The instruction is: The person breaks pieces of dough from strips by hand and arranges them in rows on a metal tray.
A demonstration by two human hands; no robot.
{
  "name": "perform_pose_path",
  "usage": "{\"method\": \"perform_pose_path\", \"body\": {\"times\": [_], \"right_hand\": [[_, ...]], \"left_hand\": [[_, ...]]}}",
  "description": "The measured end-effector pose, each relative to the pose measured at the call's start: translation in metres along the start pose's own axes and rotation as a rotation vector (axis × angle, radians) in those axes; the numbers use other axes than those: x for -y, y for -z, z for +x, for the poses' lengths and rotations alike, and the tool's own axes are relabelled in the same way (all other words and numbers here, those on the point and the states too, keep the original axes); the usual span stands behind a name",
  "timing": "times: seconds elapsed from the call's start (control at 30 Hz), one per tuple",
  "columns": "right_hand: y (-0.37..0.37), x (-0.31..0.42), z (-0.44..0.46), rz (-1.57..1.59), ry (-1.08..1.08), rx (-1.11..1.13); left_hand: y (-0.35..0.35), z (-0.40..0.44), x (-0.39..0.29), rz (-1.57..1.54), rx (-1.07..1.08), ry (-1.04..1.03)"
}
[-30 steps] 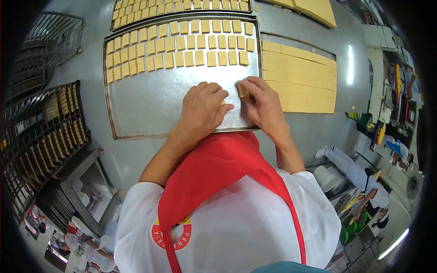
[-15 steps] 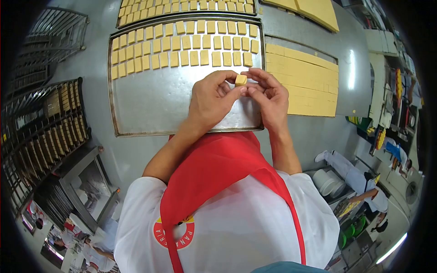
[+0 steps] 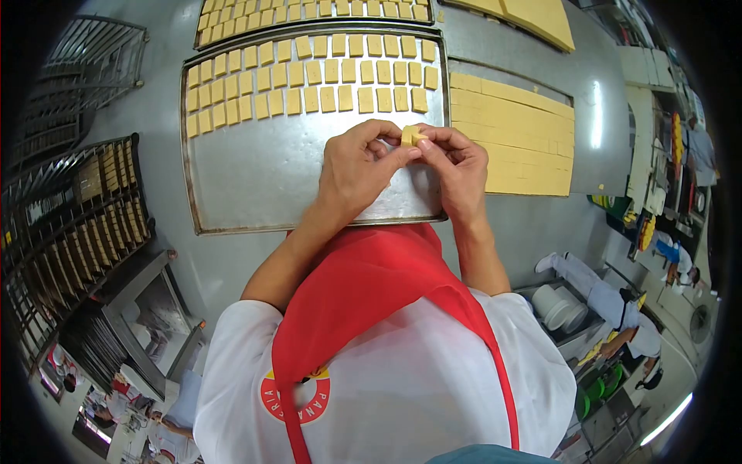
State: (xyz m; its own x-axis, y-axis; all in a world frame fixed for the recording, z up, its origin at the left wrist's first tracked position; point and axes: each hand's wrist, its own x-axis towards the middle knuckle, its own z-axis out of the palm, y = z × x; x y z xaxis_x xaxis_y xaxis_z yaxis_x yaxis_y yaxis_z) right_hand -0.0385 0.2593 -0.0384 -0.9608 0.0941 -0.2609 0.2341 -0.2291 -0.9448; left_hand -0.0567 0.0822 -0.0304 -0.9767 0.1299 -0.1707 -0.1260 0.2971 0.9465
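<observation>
Small yellow dough pieces are pinched between my hands above the metal baking tray. My left hand is closed on their left side with thumb and fingertips. From the other side my right hand grips them, also closed. The pieces look angled apart at the top, but the fingers partly cover them, so I cannot tell how many there are. Beyond my hands, rows of flat rectangular dough pieces lie spaced out across the far half of the tray.
Right of the tray lies a yellow dough sheet cut into strips. Another tray of pieces and a thicker dough slab are farther back. A loaded rack stands at left; a co-worker is at right.
The dough between my hands was one compact block; now its pieces tilt apart. My right fingers have closed in on it. The tray appears nearly unmoved.
</observation>
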Motion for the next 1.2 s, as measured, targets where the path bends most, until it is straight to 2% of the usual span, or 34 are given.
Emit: {"method": "perform_pose_path", "body": {"times": [0.03, 0.13, 0.27, 0.43, 0.63, 0.73, 0.97, 1.07, 1.13, 1.17, 1.2], "right_hand": [[-0.001, 0.001, -0.001, -0.018, 0.003, -0.013], [0.004, -0.001, 0.001, -0.029, 0.030, -0.009], [0.005, -0.001, 0.000, 0.016, 0.043, 0.002], [0.008, -0.002, -0.001, 0.068, 0.048, 0.066], [0.000, -0.005, 0.000, 0.030, 0.056, 0.081], [-0.001, -0.003, 0.002, 0.030, -0.018, 0.082], [-0.004, -0.007, 0.005, 0.005, -0.024, 0.092], [0.002, -0.006, 0.011, 0.052, -0.061, 0.114], [0.009, -0.001, 0.018, -0.191, 0.158, -0.053], [0.012, 0.002, 0.022, -0.191, 0.159, -0.052], [0.015, 0.005, 0.027, -0.454, 0.382, -0.113]], "left_hand": [[-0.001, 0.001, 0.001, -0.125, 0.025, 0.076], [0.000, 0.004, 0.005, -0.250, 0.084, 0.113], [-0.001, 0.003, 0.004, -0.264, 0.075, 0.093], [-0.002, 0.001, 0.007, -0.151, -0.006, -0.132], [-0.002, 0.002, 0.005, -0.111, -0.053, -0.168], [0.001, 0.003, 0.009, -0.146, -0.017, -0.119], [0.003, 0.006, 0.017, -0.138, -0.002, -0.121], [0.002, 0.008, 0.022, -0.257, 0.009, -0.098], [0.003, 0.006, 0.019, -0.427, 0.020, 0.152], [0.004, 0.005, 0.019, -0.428, 0.020, 0.151], [0.005, 0.004, 0.018, -0.419, -0.015, 0.132]]}}
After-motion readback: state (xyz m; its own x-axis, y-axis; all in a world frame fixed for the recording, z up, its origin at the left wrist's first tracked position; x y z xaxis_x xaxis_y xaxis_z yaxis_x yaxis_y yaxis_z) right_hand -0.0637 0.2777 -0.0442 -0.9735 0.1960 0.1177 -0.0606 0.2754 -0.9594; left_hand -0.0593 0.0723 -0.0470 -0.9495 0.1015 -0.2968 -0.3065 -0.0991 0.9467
